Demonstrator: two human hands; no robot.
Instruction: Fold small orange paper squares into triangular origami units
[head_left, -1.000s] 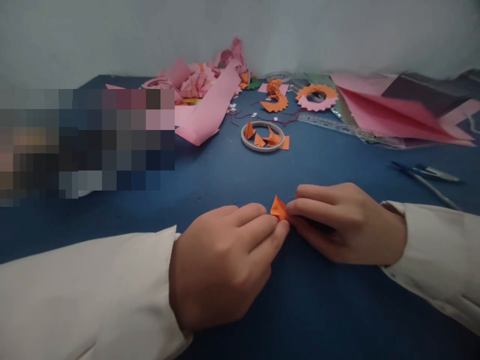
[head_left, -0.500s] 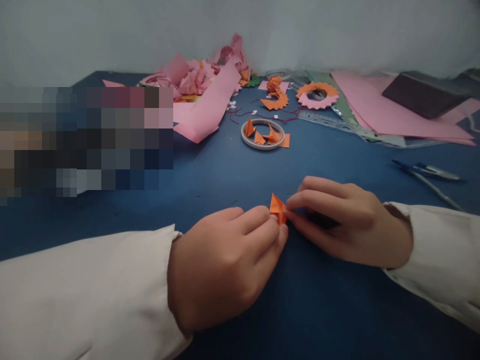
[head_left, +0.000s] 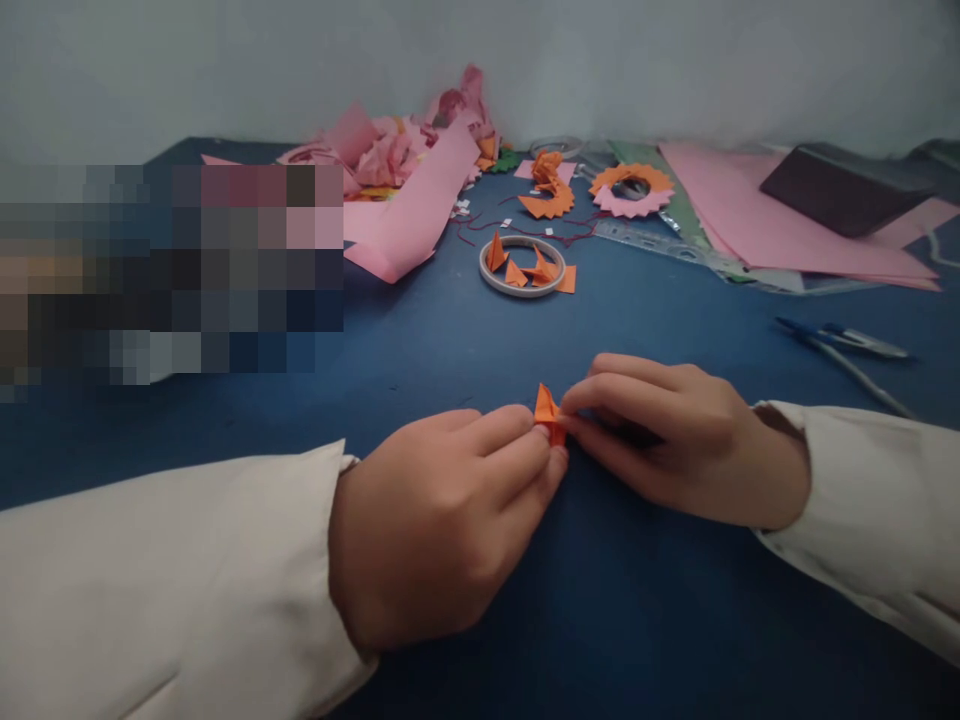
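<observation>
A small folded piece of orange paper (head_left: 546, 404) is pinched between my two hands, low over the blue table, its pointed tip upward. My left hand (head_left: 450, 520) grips its lower left part, the fingers curled and partly covering it. From the right, the thumb and forefinger of my right hand (head_left: 682, 430) pinch its side edge. Beyond the hands lies a pale ring (head_left: 523, 292) with several folded orange paper pieces (head_left: 516, 273) inside. An orange paper square (head_left: 570, 279) lies against the ring's right side.
Crumpled pink paper (head_left: 390, 150) is heaped at the back left. An orange paper spiral (head_left: 551, 195) and an orange-and-pink paper ring (head_left: 631, 190) lie behind. Pink sheets (head_left: 750, 210), a dark box (head_left: 844, 190) and a pen (head_left: 862, 340) are on the right. A blurred patch covers the left.
The orange paper looks narrower, its upper part more folded in. Both hands keep their pinch, and my right hand has shifted slightly left with the view.
</observation>
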